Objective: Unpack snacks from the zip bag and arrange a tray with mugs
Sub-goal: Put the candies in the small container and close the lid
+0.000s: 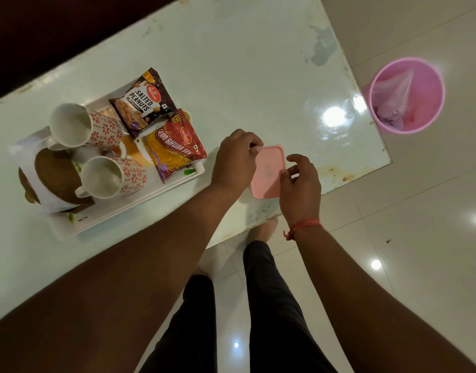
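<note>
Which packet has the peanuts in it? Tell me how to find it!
Look at the white rectangular tray on the pale glass-topped table. Two snack packets lie on it past the two flower-patterned mugs. The dark brown peanut packet is the farther one, printed "Salted Peanuts", unlike the red and yellow bhujia packet beside it.

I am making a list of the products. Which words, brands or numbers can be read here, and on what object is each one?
"SALTED PEANUTS": dark peanut packet on the tray.
"ALOO BHUJIA SEV": red snack packet on the tray; first letter partly hidden.
Red brand logos and corner price marks on both packets: too small to read.
Pink lid: no readable text.
</note>
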